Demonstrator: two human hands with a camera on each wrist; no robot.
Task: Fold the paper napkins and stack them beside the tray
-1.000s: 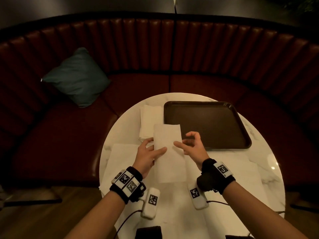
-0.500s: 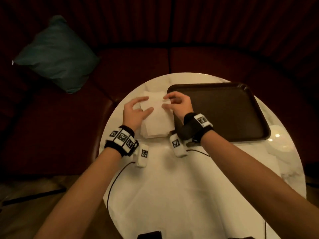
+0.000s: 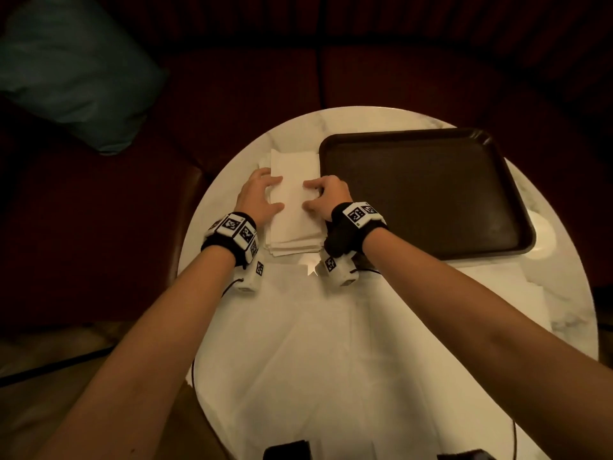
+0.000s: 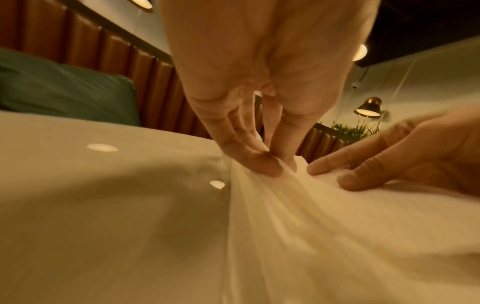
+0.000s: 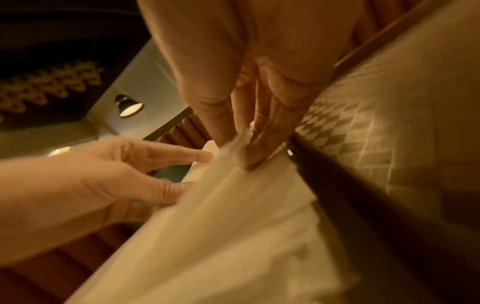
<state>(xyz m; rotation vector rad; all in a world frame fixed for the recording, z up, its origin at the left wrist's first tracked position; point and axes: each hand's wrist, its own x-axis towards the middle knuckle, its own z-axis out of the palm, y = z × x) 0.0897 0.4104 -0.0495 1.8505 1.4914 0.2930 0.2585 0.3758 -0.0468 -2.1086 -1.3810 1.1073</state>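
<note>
A stack of folded white napkins lies on the round marble table, just left of the dark brown tray. The top folded napkin lies slightly askew on the stack. My left hand pinches its left edge, seen close up in the left wrist view. My right hand pinches its right edge beside the tray's rim, the paper rising between thumb and fingers. Several unfolded napkins are spread across the near half of the table.
The tray holds nothing. A curved dark red bench wraps the far side of the table, with a teal cushion at the left. Cables run from the wrist units over the spread napkins. Two dark objects sit at the table's near edge.
Both hands carried the folded napkin from the near side of the table to the stack beside the tray and now hold it down there. The head camera has tilted down and closer.
</note>
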